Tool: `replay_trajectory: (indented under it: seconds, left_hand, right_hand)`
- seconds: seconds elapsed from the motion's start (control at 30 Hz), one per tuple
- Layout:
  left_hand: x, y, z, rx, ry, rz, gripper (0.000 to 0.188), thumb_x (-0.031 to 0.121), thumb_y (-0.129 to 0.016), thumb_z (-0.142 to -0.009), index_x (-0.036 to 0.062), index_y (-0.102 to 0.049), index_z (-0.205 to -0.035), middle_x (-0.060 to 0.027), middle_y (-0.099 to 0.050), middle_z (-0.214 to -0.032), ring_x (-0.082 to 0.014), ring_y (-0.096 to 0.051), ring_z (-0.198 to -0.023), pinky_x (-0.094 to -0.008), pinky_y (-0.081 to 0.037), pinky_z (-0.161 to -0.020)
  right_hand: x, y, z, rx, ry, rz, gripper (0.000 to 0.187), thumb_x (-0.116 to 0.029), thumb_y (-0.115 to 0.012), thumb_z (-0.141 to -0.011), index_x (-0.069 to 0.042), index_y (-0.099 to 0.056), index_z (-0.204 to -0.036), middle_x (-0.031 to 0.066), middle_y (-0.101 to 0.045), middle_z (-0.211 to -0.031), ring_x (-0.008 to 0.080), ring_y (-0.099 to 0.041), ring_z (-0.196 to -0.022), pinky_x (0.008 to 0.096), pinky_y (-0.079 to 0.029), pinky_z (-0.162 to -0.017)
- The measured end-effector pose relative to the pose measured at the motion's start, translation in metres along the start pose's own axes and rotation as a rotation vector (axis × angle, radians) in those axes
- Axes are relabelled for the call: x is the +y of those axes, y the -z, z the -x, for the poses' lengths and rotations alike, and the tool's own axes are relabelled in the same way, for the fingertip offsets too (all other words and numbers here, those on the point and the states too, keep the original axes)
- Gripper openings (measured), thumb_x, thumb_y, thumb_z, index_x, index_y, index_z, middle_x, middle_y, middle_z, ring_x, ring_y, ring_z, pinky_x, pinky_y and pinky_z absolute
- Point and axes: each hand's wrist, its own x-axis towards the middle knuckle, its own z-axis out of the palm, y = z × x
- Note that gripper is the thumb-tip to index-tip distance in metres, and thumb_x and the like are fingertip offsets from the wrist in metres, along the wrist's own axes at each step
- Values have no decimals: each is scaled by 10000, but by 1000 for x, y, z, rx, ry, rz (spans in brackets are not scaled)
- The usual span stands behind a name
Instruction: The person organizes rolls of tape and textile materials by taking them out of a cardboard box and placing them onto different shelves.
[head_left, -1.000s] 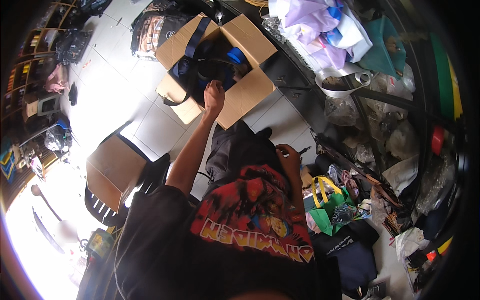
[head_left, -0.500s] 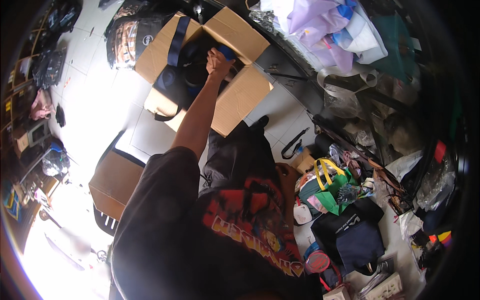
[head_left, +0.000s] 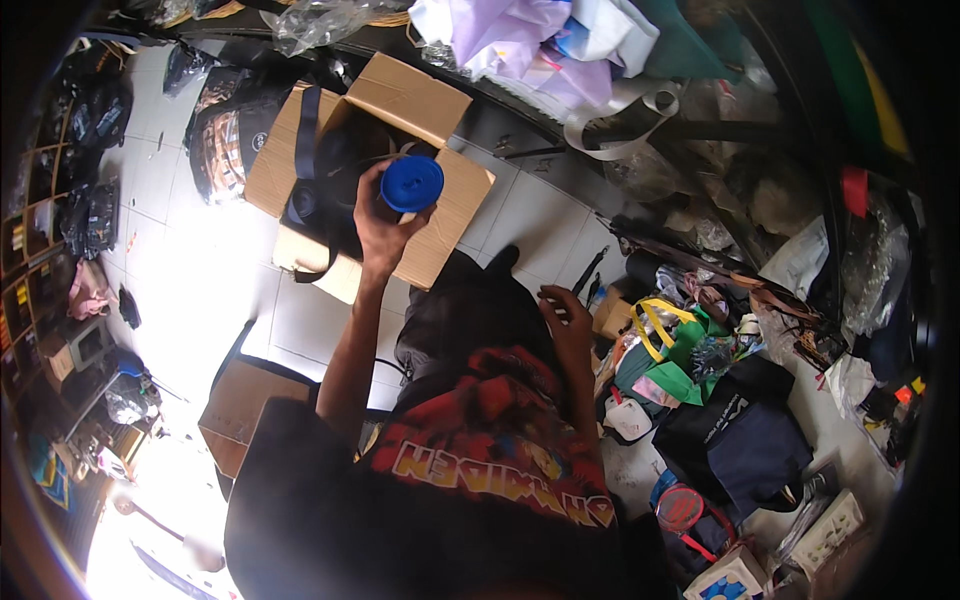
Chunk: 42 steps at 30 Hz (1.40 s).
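I judge this the holding step: left hand (head_left: 378,232) clamped on a blue-topped container (head_left: 412,184) by the carton (head_left: 410,98), right hand (head_left: 567,312) seemingly empty, fingers apart, steadiness needed next.

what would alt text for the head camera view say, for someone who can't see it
A person's left hand grips a round blue object over an open cardboard box holding dark items. The right hand is loosely curled, with a yellow-handled green bag and a dark bag to its right.
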Motion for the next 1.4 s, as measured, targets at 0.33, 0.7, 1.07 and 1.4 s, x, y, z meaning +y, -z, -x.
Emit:
replay_trajectory:
  seconds: [0.33, 0.7, 1.07, 1.4]
  left_hand:
    - [127, -146, 35, -289, -193, -47, 858, -82, -846, -599, 15, -435, -1346, -163, -491, -1344, -282, -529, -1220, -391, -491, -996]
    - [214, -335, -5, -413, -591, -128, 813, -41, -759, -694, 22, -398, -1420, -200, -413, -1411, -353, -481, -1259, -400, -489, -952]
    - [256, -434, -90, -113, -721, -298, 531, 215, -754, -800, -77, -568, -1203, -292, -664, -901, -412, -685, -865, -424, -534, -730]
    - [253, -432, -84, -6, -769, -316, 493, 101, -727, -792, -117, -580, -1208, -301, -624, -1070, -416, -646, -981, -423, -527, -824]
  right_hand:
    - [-141, 51, -10, 187, 768, 24, 959, -322, -911, -619, -72, -410, -1399, 132, -484, -1320, 284, -535, -1180, 393, -490, -884]
    - [-174, 210, -21, 840, 949, -156, 817, -174, -881, -650, 11, -477, -1334, 157, -613, -1166, 229, -615, -1061, 362, -504, -898]
    - [-255, 290, -107, 999, 1059, -101, 769, -227, -822, -721, 63, -443, -1325, 273, -579, -1193, 416, -583, -1109, 447, -479, -928]
    - [-254, 283, -114, 955, 1027, -262, 631, -221, -845, -694, 51, -565, -1190, 216, -671, -1004, 347, -679, -921, 402, -535, -819]
